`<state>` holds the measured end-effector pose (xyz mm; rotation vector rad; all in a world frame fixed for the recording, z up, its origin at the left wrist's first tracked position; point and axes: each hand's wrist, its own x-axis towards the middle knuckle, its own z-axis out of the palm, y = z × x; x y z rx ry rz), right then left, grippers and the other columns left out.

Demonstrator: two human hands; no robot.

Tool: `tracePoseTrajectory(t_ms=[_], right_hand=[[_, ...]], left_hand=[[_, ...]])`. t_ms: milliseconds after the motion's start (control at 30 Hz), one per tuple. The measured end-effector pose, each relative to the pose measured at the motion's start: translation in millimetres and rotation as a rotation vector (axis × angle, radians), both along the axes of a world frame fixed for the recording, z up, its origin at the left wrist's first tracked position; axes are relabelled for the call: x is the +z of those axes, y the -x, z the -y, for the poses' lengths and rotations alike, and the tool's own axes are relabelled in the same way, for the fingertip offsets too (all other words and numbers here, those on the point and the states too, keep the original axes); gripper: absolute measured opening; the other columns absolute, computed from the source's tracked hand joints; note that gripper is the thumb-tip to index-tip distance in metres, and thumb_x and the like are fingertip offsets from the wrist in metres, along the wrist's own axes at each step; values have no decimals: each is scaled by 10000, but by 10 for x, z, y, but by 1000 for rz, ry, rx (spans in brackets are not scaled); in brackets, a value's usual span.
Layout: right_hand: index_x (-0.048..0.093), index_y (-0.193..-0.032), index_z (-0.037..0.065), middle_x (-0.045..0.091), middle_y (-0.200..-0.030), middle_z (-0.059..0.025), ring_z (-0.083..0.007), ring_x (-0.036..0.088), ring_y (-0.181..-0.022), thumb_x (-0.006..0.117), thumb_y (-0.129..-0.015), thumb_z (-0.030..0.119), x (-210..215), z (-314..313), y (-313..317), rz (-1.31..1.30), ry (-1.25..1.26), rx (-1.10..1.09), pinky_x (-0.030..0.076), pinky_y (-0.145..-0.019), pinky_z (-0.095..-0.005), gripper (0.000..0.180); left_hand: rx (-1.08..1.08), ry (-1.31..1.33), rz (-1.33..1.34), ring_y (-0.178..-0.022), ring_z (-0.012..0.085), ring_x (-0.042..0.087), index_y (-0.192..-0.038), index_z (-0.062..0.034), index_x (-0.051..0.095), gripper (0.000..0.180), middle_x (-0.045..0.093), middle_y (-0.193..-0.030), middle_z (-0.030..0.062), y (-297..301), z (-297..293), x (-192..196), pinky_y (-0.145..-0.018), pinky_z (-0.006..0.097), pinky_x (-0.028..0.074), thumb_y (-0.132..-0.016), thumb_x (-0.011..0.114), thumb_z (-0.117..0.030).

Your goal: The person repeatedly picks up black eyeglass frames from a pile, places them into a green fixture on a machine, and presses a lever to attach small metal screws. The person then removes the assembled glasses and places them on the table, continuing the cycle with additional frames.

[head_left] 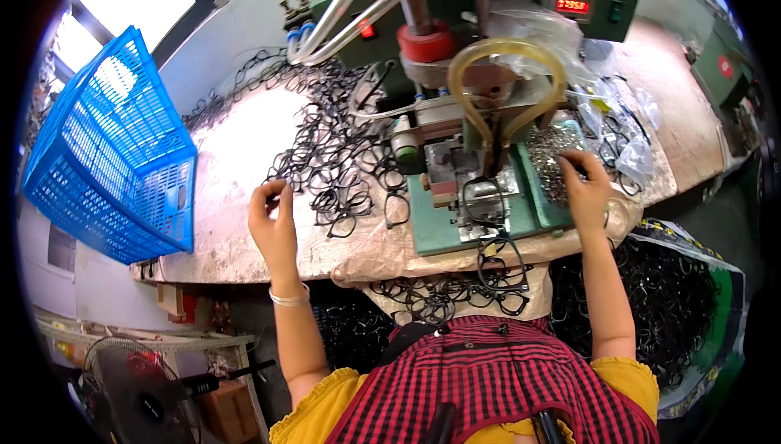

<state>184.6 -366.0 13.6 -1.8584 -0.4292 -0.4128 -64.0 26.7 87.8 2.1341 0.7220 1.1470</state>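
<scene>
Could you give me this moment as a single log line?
left hand: raised beside pile of black plastic eyeglass frames | right hand: on tray of small silver metal parts | green press machine: one frame on it

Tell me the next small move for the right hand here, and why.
Probably pinch up one small metal part: the right hand already has its fingertips in the tray of metal parts, while a black glasses frame lies on the machine bed and the left hand waits by the frame pile.
</scene>
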Motion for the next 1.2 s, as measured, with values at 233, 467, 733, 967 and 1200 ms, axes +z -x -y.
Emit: tracePoseTrajectory(t_ms=[233,467,733,967,1200], right_hand=[[733,-984,15,712,-915,-104,-240,679,-887,679,-854,-6,90,-84,75,86,126,-41,505,-807,-319,142],[742,-931,36,702,-906,-110,-281,656,-878,701,-807,-15,66,458,384,142,217,-222,500,-815,-359,140],[691,-1045,19,703,-929,-127,-286,673,-874,722,-772,16,748,-464,492,148,-75,253,515,-800,-363,275],[554,-1224,-33,689,-949,-114,-169,671,-903,714,-812,28,513,-779,550,-113,-356,284,511,-814,-292,446],[509,-1291,-36,699,-933,-77,-111,640,-925,708,-829,18,707,-824,672,-254,-501,436,477,-891,-260,505]], left_hand=[[301,-114,-867,-826,352,706,-902,-113,754,313,739,-867,140,-868,-793,-963,-745,447,547,-778,786,-399],[-28,-32,-205,-566,108,465,-796,-5,640,205,551,-617,12,-694,-585,-1097,-544,289,392,-866,757,-159],[-422,543,316,-725,105,646,-1056,-2,631,133,637,-887,32,-875,257,-393,-632,217,519,-1010,608,-125],[-388,728,405,-817,189,687,-1065,-12,636,150,689,-949,87,-591,642,-891,-728,297,571,-1014,604,-150],[-822,348,806,-954,265,677,-1091,32,611,141,662,-1091,194,-705,1139,217,-764,401,608,-1015,531,-55]])
